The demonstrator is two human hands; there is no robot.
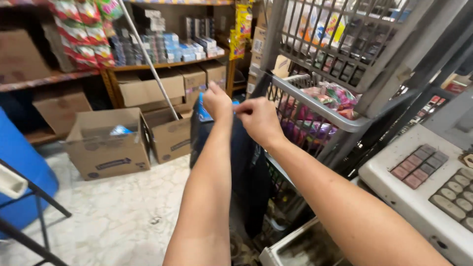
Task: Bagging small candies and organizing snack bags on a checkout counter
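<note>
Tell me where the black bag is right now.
In the head view, the black bag hangs at centre frame, held up at its top by the left hand and right hand, beside the grey wire rack.

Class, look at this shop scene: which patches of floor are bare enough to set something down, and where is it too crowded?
Bare pale floor lies between the open cardboard box, the blue barrel and the dark bag below both hands. It is crowded by the wire rack full of packets, the shelves and the calculator. The left hand and right hand pinch the bag's top.

Cardboard boxes [108, 143], calculator [428, 187], blue barrel [19, 167]
</note>
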